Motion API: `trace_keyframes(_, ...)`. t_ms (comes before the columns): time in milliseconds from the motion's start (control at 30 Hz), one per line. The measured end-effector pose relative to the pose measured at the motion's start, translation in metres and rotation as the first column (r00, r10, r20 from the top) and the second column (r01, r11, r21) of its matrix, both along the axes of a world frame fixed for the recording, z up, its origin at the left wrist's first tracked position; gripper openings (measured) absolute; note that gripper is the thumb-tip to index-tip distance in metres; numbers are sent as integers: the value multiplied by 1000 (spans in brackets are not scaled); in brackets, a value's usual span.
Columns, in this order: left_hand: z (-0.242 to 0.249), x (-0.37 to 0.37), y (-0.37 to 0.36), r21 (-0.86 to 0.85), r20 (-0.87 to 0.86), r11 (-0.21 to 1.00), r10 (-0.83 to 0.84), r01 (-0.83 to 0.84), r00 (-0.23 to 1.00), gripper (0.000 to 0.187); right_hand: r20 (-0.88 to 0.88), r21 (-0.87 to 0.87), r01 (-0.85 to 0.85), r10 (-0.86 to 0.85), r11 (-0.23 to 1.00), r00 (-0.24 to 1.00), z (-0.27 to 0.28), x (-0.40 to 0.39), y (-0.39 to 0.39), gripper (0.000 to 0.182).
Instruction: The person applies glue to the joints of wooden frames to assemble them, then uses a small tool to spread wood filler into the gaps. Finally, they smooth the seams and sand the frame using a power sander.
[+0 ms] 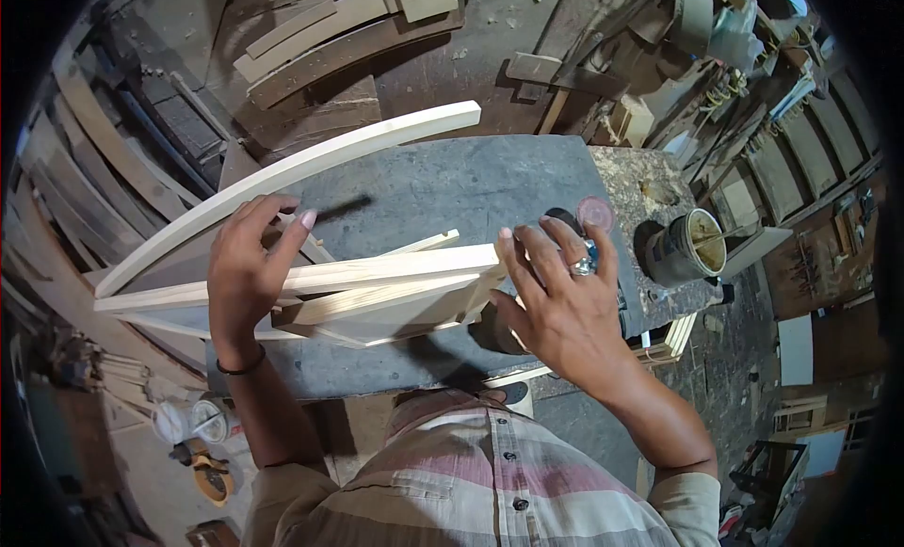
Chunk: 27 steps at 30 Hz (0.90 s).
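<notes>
A pale wooden frame lies across the grey-topped workbench (527, 161). Its curved strip (330, 147) arcs along the far side, and a straight bar (395, 267) runs nearer to me. My left hand (247, 265) is over the left part of that bar, palm hidden, with thumb and fingers apart in the gap below the curve. At the bar's right end are the fingertips of my right hand (563, 288), its fingers spread and a ring on one. Between the hands, a shorter pale slat (386, 300) sits below the bar.
On the bench's right end stands an open tub (702, 244) with a stick in it. A round pinkish lid (595, 214) is near my right hand. Curved wooden boards (363, 53) lie beyond the bench, and more lean at left. A sandal (213, 479) is on the floor.
</notes>
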<state>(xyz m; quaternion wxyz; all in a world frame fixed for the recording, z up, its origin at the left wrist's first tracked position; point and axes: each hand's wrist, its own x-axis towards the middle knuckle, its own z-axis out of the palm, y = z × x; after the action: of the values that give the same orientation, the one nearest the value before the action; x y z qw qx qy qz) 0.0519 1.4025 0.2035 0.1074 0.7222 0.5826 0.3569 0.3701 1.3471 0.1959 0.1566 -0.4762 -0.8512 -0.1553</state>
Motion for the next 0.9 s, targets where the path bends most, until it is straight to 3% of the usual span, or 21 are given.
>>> trace_keyframes(100,-3,-3,1,-9,-16,1000,-11,11,1000,26,-68,-70,83,-88,994,994,6,3,-1,69)
trace_keyframes(167,-5,-4,2,6,-25,1000,-8,8,1000,27,-317,-156,170,-212,973,925,2,23,2,72)
trace_keyframes(233,-7,-5,0,16,-30,1000,6,-5,1000,27,-365,-113,163,-194,980,911,-12,40,-3,73)
trace_keyframes(300,-7,-5,3,40,-70,999,9,-6,998,28,-640,-108,186,-212,977,738,-46,47,-7,56)
trace_keyframes(367,-7,-4,4,18,-82,1000,19,-18,996,28,-590,-250,11,-162,968,791,-98,50,-27,32)
trace_keyframes(400,-7,-3,4,-16,-81,998,57,-59,995,29,-403,-532,-9,-244,846,882,-119,43,-33,26)
trace_keyframes(433,-6,-2,4,-50,-81,994,93,-97,992,29,-192,-764,22,-259,645,947,-140,31,-39,19)
trace_keyframes(500,-8,-3,5,-71,-81,992,95,-101,992,29,-231,-630,-104,-58,770,971,-189,18,-57,15)
trace_keyframes(533,-9,-3,6,-91,-78,988,116,-123,990,30,-231,-630,-100,-63,770,971,-186,16,-56,15)
trace_keyframes(600,-7,-2,5,-113,-81,985,124,-133,989,30,-550,-456,-160,-136,876,824,-176,13,-52,12)
trace_keyframes(633,-7,-2,5,-135,-84,980,139,-149,987,30,-575,-488,-140,-197,861,794,-189,28,-47,13)
trace_keyframes(700,-6,-2,4,-122,-84,983,124,-134,989,30,-268,-762,127,-488,634,831,-166,54,-26,26)
trace_keyframes(767,-6,-3,3,-105,-85,987,112,-121,990,31,-410,-501,169,-405,849,817,-185,76,-12,23)
trace_keyframes(833,-6,-3,3,-95,-71,989,106,-112,992,30,-385,-580,165,-447,798,807,-201,83,-4,23)
trace_keyframes(900,-6,-2,3,-94,-71,987,127,-134,989,29,-248,-583,157,-358,797,900,-224,81,-1,28)
